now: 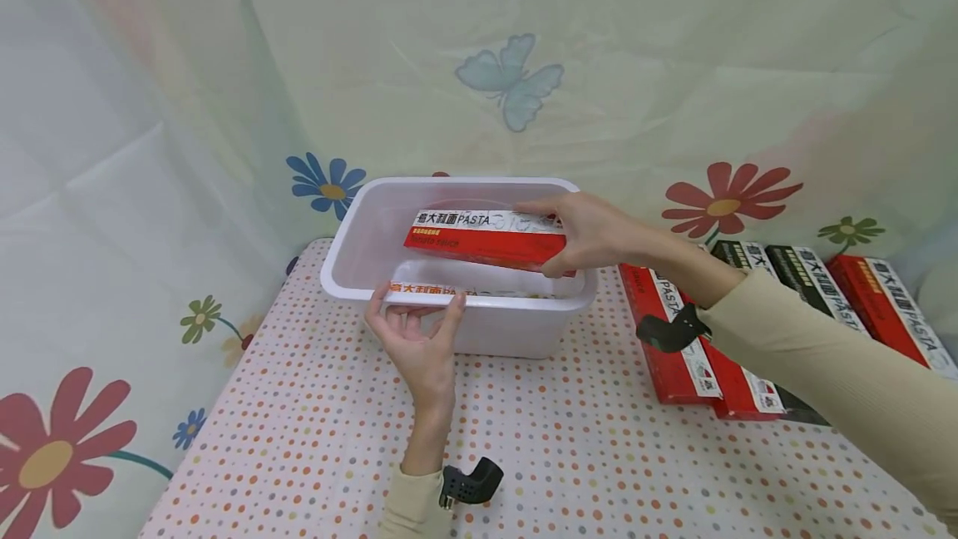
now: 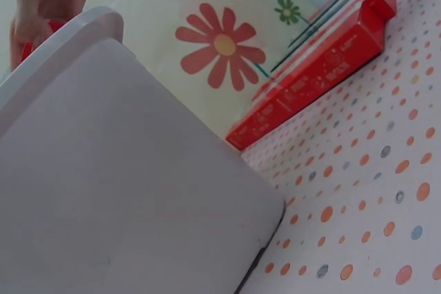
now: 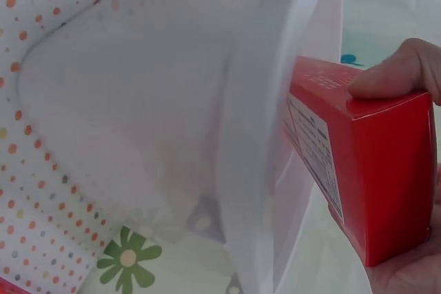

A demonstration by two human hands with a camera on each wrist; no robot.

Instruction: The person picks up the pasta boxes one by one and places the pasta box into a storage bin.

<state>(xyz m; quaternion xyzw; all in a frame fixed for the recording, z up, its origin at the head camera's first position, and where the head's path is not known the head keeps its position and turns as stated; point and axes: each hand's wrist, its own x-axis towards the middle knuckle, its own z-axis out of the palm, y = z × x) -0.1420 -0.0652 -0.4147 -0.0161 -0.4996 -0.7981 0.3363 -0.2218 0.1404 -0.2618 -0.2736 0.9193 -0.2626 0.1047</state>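
A white plastic bin (image 1: 509, 331) stands on the table, its long side facing me. My left hand (image 1: 419, 348) grips its near rim. Over the bin's opening my right hand (image 1: 591, 231) holds a red and white pasta box (image 1: 479, 244) by its right end, thumb on one side and fingers on the other. The held box lies lengthwise with its left end a little higher. In the right wrist view, the red end of this pasta box (image 3: 393, 184) shows beside the bin rim (image 3: 255, 142). Another pasta box (image 1: 419, 289) with orange lettering lies inside, mostly hidden by the near wall.
To the right, several red or black pasta boxes (image 1: 674, 356) lie side by side on the dotted tablecloth (image 1: 569, 439), partly covered by my right forearm. A curtain with flowers and a butterfly (image 1: 512, 81) hangs behind the bin.
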